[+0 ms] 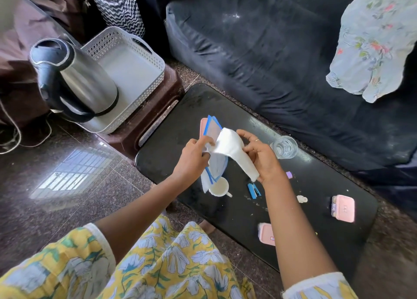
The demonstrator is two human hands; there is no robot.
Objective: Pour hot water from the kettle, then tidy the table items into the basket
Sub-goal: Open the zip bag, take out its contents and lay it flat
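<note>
My left hand (195,156) and my right hand (262,156) both grip a white folded cloth (232,151) over the black table (293,213). Beneath it hangs a blue-edged clear pouch (214,129), pinched by my left hand. A white cup (218,187) stands on the table just below the pouch. The steel kettle (76,80) sits on a surface at the left, in front of the white basket (140,57), which looks to hold nothing. A clear glass (283,147) stands right of my right hand.
On the table lie a blue stapler (253,190), two pink boxes (343,208) (267,233), a small purple item (289,175) and crumbs. The basket rests on a brown stool (155,109). A dark sofa (282,62) with a floral cloth (372,41) runs behind the table.
</note>
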